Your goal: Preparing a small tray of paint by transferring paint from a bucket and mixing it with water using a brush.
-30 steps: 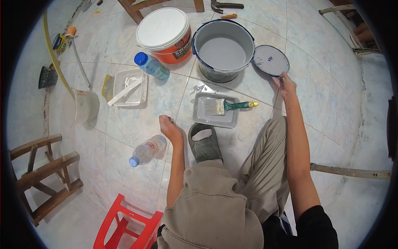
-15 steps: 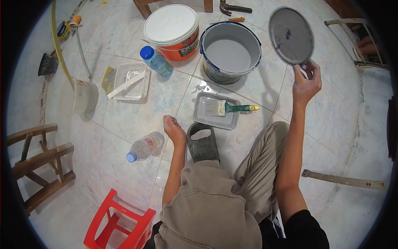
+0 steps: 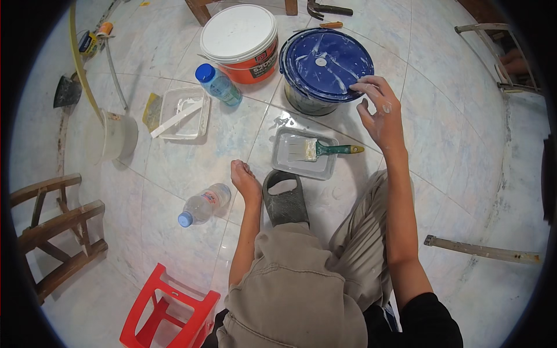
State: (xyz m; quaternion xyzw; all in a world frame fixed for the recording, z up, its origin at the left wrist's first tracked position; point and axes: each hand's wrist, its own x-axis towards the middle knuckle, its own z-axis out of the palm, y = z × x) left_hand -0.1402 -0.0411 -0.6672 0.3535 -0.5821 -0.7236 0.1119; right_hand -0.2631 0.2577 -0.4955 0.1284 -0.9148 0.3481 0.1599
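Shifted from right of the bucket (image 3: 307, 100) onto it, the blue lid (image 3: 325, 58) meets the right hand's (image 3: 380, 113) fingertips, thumb spread; left hand (image 3: 246, 182), fingers curled together, is bucket's near-left.

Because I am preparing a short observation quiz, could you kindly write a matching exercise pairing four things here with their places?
Things
1. Round, white-streaked blue lid
2. Green-handled paintbrush with a yellow tip
3. Clear plastic bottle with a light-blue cap
4. Red plastic stool

Places
A. To the left of the person's left hand
B. Near the picture's lower edge
C. Over the paint-smeared bucket, with the right hand at its edge
D. Across a shallow rectangular tray

Pairs: 1-C, 2-D, 3-A, 4-B
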